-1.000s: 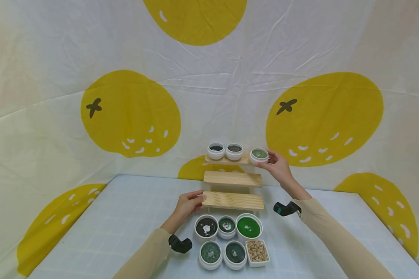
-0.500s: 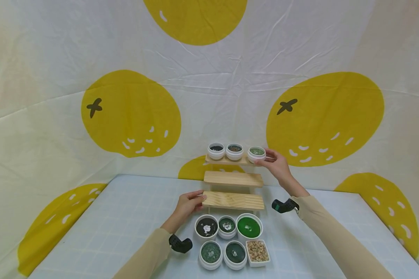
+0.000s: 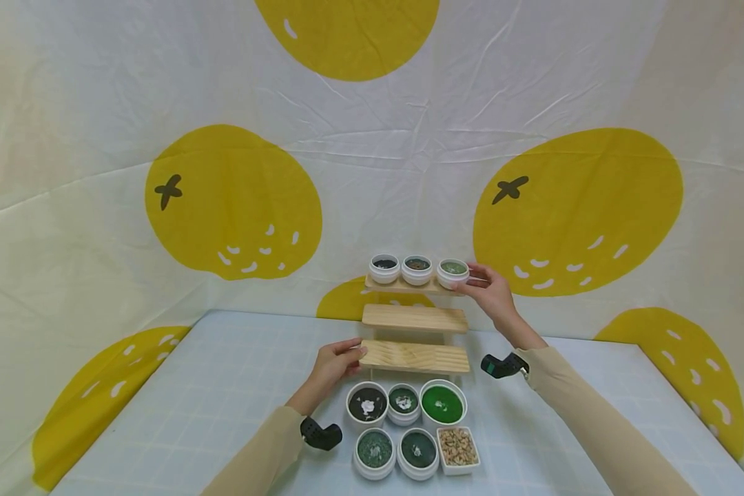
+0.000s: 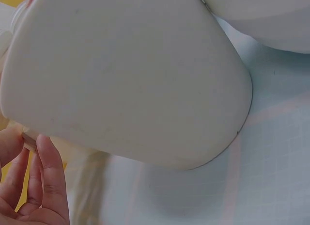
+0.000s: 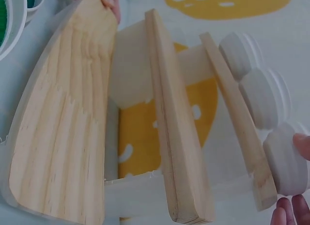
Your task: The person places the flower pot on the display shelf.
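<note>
A three-tier wooden stand rises near the back of the table. At the right end of its top shelf sits a small white bowl of pale green contents, which my right hand grips by the side. Thumb and fingers of that hand are on the bowl in the right wrist view too. Two more white bowls, one dark and one brownish, stand left of it. My left hand pinches the left end of the lowest shelf; the left wrist view confirms this hand on the board's corner.
In front of the stand are several white bowls, including a bright green one and a dark one. A square dish of nut-like pieces is front right. A white cloth with yellow fruit prints hangs behind the table.
My right hand has moved the pale green bowl slightly left along the top shelf, closer to the brownish one. My left hand has stayed on the lowest shelf.
</note>
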### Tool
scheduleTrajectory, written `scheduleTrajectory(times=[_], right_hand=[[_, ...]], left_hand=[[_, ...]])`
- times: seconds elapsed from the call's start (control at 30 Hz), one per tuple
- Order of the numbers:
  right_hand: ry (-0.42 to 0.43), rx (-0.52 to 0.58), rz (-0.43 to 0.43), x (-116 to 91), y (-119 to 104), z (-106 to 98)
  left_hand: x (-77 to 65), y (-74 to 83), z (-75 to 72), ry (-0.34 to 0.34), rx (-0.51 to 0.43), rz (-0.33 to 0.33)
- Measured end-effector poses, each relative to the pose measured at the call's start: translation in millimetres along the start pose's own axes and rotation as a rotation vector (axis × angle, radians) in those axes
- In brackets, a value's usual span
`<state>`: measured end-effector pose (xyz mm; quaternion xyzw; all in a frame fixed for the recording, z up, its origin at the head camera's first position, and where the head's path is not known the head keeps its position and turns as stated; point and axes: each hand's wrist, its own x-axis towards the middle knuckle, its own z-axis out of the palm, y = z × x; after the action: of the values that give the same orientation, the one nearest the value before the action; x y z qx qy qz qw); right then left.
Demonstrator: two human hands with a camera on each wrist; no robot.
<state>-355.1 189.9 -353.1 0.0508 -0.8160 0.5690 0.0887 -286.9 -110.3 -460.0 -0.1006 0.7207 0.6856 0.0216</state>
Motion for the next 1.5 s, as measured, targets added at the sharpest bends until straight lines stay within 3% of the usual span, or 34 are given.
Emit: scheduleTrajectory(times=[0.8, 1.23, 1.5], right_hand=[[0.003, 0.037, -0.096, -3, 8, 5], [0.026, 0.085, -0.115, -18, 13, 4], [0.040, 0.037, -0.101, -37, 12, 5]], left_hand=[[-0.1, -0.6, -0.1, -0.002, -0.021, -0.004], [-4.7, 0.8, 0.9, -0.024, -0.065, 0.025], [-2.4, -1.2, 1.6, -0.013, -0.074, 0.024]])
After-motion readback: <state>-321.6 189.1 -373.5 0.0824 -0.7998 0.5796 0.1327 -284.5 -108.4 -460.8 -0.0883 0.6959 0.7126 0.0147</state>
